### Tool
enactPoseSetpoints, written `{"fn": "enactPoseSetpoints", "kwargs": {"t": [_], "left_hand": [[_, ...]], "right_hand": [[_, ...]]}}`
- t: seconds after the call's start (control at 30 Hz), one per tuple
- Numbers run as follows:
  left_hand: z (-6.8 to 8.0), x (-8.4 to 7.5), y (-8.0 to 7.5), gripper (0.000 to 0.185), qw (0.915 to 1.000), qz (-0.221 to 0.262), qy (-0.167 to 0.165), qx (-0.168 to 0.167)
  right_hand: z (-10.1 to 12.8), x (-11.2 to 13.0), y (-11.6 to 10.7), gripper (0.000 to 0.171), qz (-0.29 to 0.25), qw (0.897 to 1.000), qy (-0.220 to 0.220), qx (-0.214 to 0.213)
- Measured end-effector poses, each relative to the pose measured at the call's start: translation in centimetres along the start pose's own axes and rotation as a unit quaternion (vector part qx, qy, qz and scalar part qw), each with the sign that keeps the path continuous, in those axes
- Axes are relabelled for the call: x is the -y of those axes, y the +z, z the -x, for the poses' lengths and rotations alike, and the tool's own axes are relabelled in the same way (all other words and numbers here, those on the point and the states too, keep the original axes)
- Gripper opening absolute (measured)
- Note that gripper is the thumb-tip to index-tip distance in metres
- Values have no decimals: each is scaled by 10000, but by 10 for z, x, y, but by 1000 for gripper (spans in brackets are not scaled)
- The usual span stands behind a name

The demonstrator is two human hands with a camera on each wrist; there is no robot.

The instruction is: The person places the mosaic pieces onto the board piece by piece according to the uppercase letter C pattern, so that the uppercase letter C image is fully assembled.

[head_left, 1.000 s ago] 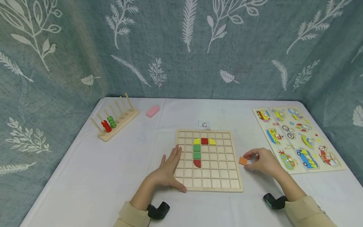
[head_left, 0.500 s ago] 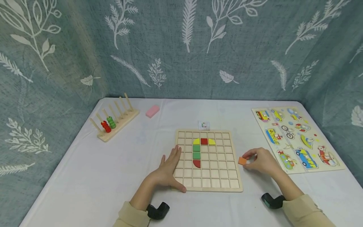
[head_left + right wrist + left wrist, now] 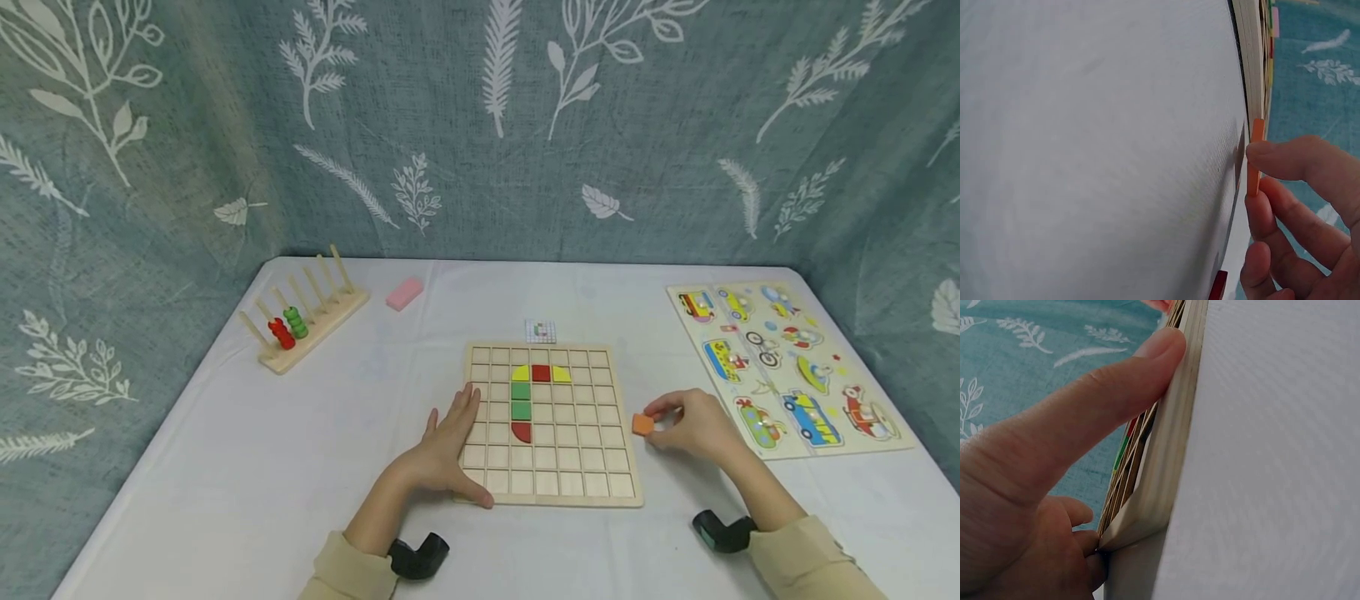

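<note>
Two hands work at the near edge of the white table [image 3: 225, 467]: the left hand [image 3: 442, 450] lies flat and relaxed on the lower left corner of the wooden grid board [image 3: 628, 492], fingers straight over the cells and thumb along the board's front rim (the left wrist view shows that thumb pressed against the rim's edge), steadying it. The right hand [image 3: 693, 427] rests just off the board's right side and pinches a small orange tile [image 3: 642, 424] between thumb and fingertips; the tile sits at the leftmost tip of that hand, just beside the board's right rim, between hand and board, not yet over any cell. By the look of it the filling of the board is at an early stage: six coloured pieces sit in it, a red half-round [image 3: 521, 432] lowest, two green squares [image 3: 521, 402] above it, then a yellow, red and yellow row [image 3: 541, 374] on top, and most cells are bare wood. Farther off lie a small patterned card [image 3: 541, 331], a vehicle puzzle [image 3: 787, 367] to the right, a peg rack [image 3: 303, 325] and a pink block [image 3: 405, 293] to the left.
</note>
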State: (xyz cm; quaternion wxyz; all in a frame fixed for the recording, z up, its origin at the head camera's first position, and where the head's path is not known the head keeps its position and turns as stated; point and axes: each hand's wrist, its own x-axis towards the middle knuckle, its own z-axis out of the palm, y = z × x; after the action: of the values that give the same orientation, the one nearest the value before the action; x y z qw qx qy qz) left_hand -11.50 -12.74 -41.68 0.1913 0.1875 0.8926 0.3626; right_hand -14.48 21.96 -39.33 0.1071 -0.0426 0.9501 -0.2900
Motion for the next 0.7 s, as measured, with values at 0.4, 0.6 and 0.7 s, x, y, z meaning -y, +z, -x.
{"fn": "enactPoseSetpoints", "kwargs": {"t": [0.4,0.6,0.7], "left_hand": [[0,-1,0,135,10000,-42,-8,-10],[0,-1,0,135,10000,-23,-39,-16],[-1,-1,0,135,10000,-3,-42,-17]], "right_hand": [[0,0,-3,30,-51,9998,-170,-119],[1,4,-4,31,-62,9998,-125,-123],[3,8,-4,31,-108,9998,-113,-121]]}}
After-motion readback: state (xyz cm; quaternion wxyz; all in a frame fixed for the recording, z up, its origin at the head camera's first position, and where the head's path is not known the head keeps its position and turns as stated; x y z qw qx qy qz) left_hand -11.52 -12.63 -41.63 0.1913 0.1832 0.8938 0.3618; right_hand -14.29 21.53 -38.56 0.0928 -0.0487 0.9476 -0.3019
